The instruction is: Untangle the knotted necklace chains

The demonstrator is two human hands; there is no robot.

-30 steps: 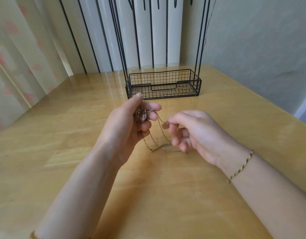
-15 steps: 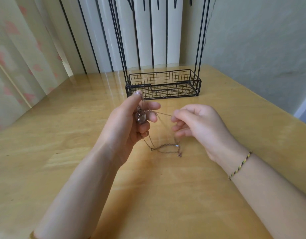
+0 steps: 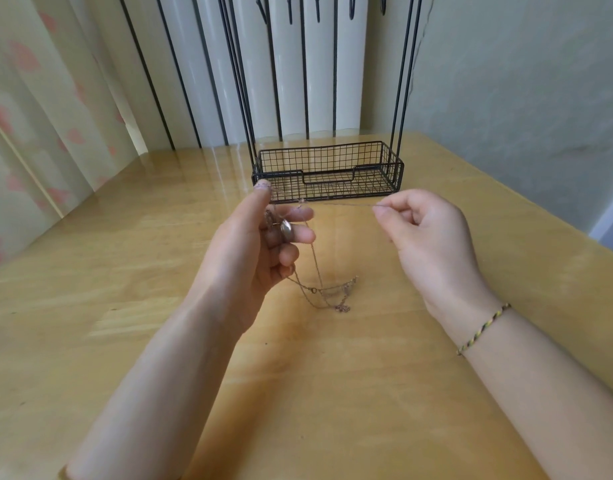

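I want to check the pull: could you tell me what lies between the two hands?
In the head view, one thin chain strand runs taut from the left hand to the right hand; nothing else.

Hands: two, the left hand (image 3: 249, 244) and the right hand (image 3: 433, 244)
Necklace chains (image 3: 320, 289): one tangled bunch; separate chains cannot be counted
Pendant (image 3: 286, 227): one
Wire basket (image 3: 327, 173): one
Braided bracelet (image 3: 483, 329): one
Counter (image 3: 125, 271): one
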